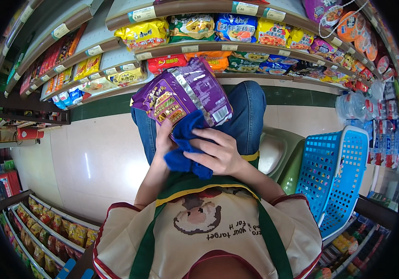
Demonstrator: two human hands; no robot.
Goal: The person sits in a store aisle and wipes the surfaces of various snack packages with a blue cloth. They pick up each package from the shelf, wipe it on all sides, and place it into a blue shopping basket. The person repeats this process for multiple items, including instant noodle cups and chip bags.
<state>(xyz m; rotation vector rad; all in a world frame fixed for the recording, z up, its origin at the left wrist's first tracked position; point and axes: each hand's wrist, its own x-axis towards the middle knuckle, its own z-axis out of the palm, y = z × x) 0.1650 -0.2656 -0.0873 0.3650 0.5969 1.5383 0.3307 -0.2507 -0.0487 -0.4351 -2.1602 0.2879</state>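
Observation:
A large purple packet of instant noodles (157, 94) with a silver band rests tilted above my knees. My left hand (164, 141) holds it by the lower edge, thumb on the printed front. In my right hand (218, 150) is a bunched blue cloth (187, 130), its upper end lying against the packet near the silver band. The cloth hides the packet's lower part and some of the left fingers. Under the packet are my knees in blue jeans (248, 111), and a green apron (199, 181) covers my lap.
Before me stand shelves (192, 47) of noodle packets with price tags. A blue plastic basket (319, 164) is at my right, beside a green plastic stool (290, 160). Large water bottles (352, 104) stand at the far right. Snack shelves (56, 226) are behind at left.

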